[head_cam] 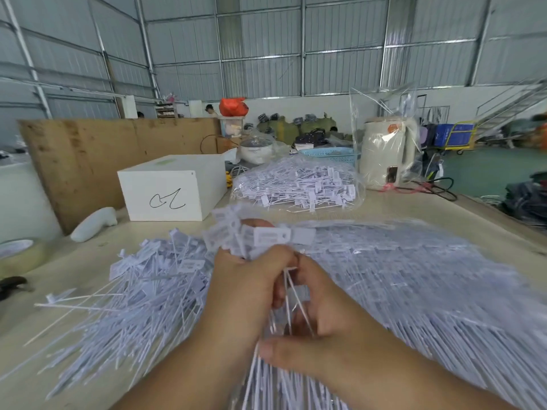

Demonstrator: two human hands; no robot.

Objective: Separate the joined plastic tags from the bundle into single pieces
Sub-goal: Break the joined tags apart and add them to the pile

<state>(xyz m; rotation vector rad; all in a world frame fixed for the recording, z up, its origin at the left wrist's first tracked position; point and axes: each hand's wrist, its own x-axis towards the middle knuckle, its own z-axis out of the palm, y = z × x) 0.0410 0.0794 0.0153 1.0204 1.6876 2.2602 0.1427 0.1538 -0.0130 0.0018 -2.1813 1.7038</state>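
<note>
White plastic tags fill the head view: we hold a joined bundle (260, 241) upright over the tabletop (414, 208). Our left hand (248, 279) is closed round the bundle just under the flat heads; our right hand (319, 315) pinches a few thin tails (291, 294) lower down. A loose pile (142, 291) lies to the left, a bagged lot (299, 184) beyond, near a white box (174, 187). We judge the splitting is mid-way; next we need a firm pull apart, keeping the tails from tangling.
</note>
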